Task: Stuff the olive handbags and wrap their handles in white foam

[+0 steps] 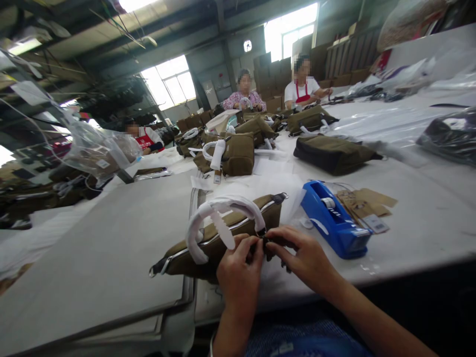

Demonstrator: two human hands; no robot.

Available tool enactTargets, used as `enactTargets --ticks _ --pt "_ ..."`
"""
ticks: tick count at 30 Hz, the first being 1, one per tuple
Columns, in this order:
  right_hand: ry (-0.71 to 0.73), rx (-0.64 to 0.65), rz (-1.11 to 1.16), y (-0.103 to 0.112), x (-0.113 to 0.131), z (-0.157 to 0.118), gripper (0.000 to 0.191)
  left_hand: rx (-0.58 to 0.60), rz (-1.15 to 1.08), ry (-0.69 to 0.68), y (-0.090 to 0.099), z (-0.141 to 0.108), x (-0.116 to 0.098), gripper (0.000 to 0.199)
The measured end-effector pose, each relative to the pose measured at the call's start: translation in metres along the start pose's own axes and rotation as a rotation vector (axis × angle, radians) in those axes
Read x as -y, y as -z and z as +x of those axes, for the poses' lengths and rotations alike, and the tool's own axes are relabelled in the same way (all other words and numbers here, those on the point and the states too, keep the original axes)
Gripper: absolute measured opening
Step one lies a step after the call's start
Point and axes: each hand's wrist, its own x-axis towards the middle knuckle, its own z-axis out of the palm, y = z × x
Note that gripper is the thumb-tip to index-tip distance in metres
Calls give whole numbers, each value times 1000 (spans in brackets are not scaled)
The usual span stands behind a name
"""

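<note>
The olive bag (223,233) is lying before you on the white counter (416,208), a silver zipper running along its top and white wrapping covering its arched handle (226,208). Your left hand (241,265) and right hand (303,253) are pinching the small dark fitting (265,239) at the handle's base.

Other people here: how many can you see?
3: a person in a patterned top and a person in white with a red apron, behind the far bags; a person in red farther left. Others may be hidden.
</note>
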Motion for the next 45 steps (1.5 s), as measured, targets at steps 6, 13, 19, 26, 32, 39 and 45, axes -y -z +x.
enactTargets --ticks 6,13,19,26,32,39,45 --pt "143 -187 -200 14 -13 -6 31 -120 -217 18 11 0 6 3" --pt "-47 -182 -146 32 -11 -11 17 -71 -516 218 20 -3 1 10" --pt "-293 -101 579 33 -2 -15 19 127 -970 446 16 -3 -13 26" --pt "-296 -230 644 22 -9 -16 16 76 -827 306 12 -2 -17 16" --pt "-261 -168 629 15 -7 -15 16 110 -665 106 8 -4 -18 9" --pt "-295 -123 781 8 -7 -17 16 67 -453 -82 10 1 -23 12" --pt "-309 -137 729 8 -7 -17 12 96 -470 -31 6 -1 -20 9"
